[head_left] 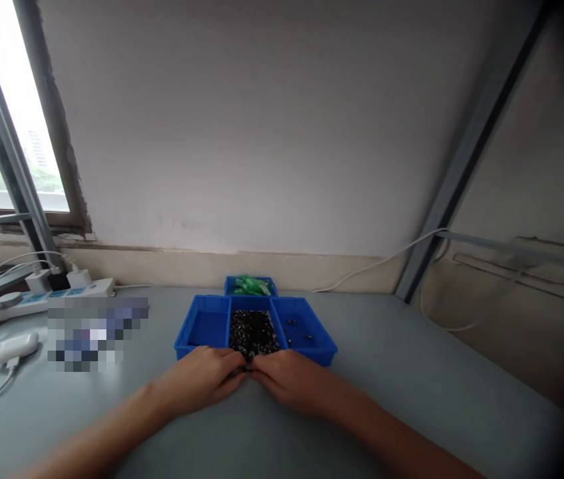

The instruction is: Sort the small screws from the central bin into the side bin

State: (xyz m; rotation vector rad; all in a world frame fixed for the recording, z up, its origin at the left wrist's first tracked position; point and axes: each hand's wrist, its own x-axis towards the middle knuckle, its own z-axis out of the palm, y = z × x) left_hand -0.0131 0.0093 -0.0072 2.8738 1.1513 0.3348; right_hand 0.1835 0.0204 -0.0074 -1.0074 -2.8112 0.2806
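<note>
My left hand (211,374) and my right hand (289,380) meet in front of the blue divided tray (330,350), their fingertips almost touching. Both are closed in a pinch. A small dark piece (248,368) shows between the fingertips, too small to name. Many tiny black and shiny parts (253,331) fill the tray's middle compartment, just beyond my fingers. In the right compartment lie several small loose parts (308,336). The left compartment (208,328) shows its bare blue floor.
Behind the tray stands a smaller blue bin (228,290) with green plastic bags (251,286). At left are a white power strip (97,288) with plugs, a white charger-like device (16,348) on a cable, and a blurred-out item (97,336). A metal post (471,159) rises at right.
</note>
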